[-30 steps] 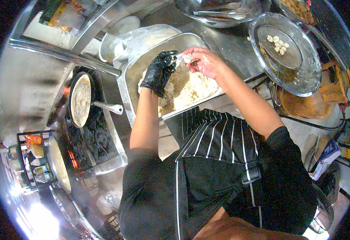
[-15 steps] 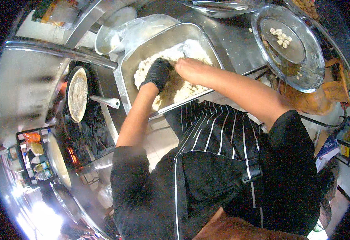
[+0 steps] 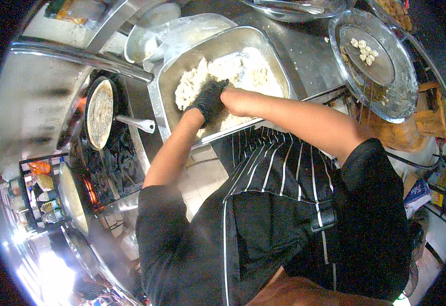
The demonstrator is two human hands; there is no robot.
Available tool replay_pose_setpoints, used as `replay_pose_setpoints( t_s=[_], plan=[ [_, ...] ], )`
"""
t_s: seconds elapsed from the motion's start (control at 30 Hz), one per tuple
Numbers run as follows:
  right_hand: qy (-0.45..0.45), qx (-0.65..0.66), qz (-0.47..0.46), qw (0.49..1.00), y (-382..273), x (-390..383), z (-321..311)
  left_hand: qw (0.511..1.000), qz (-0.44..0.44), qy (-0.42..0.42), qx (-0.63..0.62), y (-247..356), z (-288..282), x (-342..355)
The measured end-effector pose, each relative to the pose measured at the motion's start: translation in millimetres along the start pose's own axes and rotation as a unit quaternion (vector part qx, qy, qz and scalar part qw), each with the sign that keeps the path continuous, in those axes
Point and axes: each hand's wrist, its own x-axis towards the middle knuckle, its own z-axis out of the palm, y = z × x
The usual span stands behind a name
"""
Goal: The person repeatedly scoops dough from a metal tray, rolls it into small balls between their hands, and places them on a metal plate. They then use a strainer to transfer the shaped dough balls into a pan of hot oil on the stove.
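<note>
A deep rectangular steel pan (image 3: 213,48) stands in front of me, with white, floury, crumbly lumps (image 3: 191,85) heaped at its left and loose white flour (image 3: 256,71) toward the far right. Down in it, my left hand (image 3: 212,102), in a black glove, presses into the lumps near the middle; its fingers are buried or blurred. My right hand (image 3: 231,102) reaches in from the right, touching or almost touching the left. Only its bare wrist side shows plainly, and the fingers are hidden. What either hand grips cannot be made out.
To the left, a round frying pan (image 3: 100,115) sits over a lit burner, its handle (image 3: 137,124) pointing toward the steel pan. A clear plastic bag (image 3: 197,34) and pale bowl (image 3: 135,48) lie behind. At right stands a shiny oval bowl (image 3: 405,97) holding several whitish lumps (image 3: 364,52).
Both hands have moved slightly nearer to me and lower in the pan. The white heap at the left and far side is more exposed. The whole view has shifted a little.
</note>
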Motion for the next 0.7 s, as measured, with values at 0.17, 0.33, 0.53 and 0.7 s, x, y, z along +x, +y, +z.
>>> replay_pose_setpoints(
  t_s=[0.17, 0.33, 0.53, 0.7],
  plan=[
    [0.044, 0.086, 0.055, 0.994, 22.9, 13.7, -24.5, 0.911, -0.255, 0.002, -0.325, -3.3, -26.8, 12.2],
    [0.028, 0.469, 0.127, 0.874, 27.9, 3.7, -30.1, 0.762, -0.346, -0.006, -0.547, 17.8, -55.7, 24.5],
    [0.214, 0.382, 0.178, 0.881, 16.9, 7.4, -40.3, 0.755, -0.526, 0.052, -0.388, 37.2, -59.9, 47.2],
    [0.253, 0.324, 0.132, 0.902, 23.4, 9.5, -40.0, 0.85, -0.484, 0.032, -0.206, 33.6, -56.3, 45.2]
  ],
)
